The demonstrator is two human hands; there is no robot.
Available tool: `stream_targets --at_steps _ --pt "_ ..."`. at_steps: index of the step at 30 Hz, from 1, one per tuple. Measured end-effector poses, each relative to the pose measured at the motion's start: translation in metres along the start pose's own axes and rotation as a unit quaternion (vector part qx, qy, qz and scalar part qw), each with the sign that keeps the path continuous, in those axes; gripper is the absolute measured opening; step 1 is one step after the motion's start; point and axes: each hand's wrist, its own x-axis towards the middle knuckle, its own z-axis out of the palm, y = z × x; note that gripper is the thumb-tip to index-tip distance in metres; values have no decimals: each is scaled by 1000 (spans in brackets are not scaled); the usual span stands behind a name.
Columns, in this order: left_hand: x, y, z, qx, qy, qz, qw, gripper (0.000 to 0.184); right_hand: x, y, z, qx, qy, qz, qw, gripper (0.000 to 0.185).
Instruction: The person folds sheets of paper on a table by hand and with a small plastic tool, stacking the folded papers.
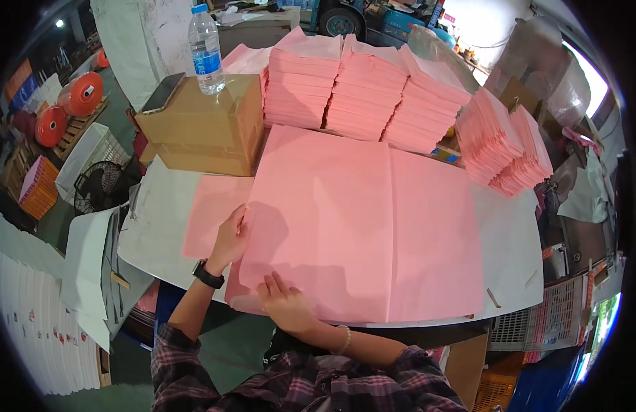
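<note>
Large pink sheets [325,213] lie flat in layers on the white table, with an upright fold or edge line right of their middle. At their left edge is my left hand [230,237], its fingers bent together around the edge; a black watch is on that wrist. My right hand [287,305] rests palm down near the front left corner, fingers stretched over the pink surface and a bracelet at the wrist. A smaller pink piece [206,213] lies flat to the left, partly under the big sheets.
Behind the sheets stand tall stacks of folded pink pieces [366,89], with more at the right [489,137]. A cardboard box [208,130] at the back left carries a water bottle [206,55] and a phone [163,94]. The white table's edge [153,254] curves around the front.
</note>
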Motion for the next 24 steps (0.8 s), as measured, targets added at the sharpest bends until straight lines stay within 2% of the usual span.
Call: stream_targets --at_steps 3,6,10,14,18,24 --pt "4 -1 1 7 5 3 1000 48 5 -8 9 -3 14 1 1000 18" --pt "12 -15 6 -94 32 68 993 48 9 -13 16 -29 20 10 999 17" --pt "16 -23 6 -135 9 80 988 50 12 -18 21 -51 48 12 997 15" --pt "14 -17 1 -89 -27 41 995 52 13 -19 22 -48 73 1 996 13" --pt "10 1 0 -101 -39 38 993 54 13 -18 21 -38 70 1 997 12" --pt "14 -8 1 -108 -49 56 991 57 11 -20 18 -33 60 7 998 12"
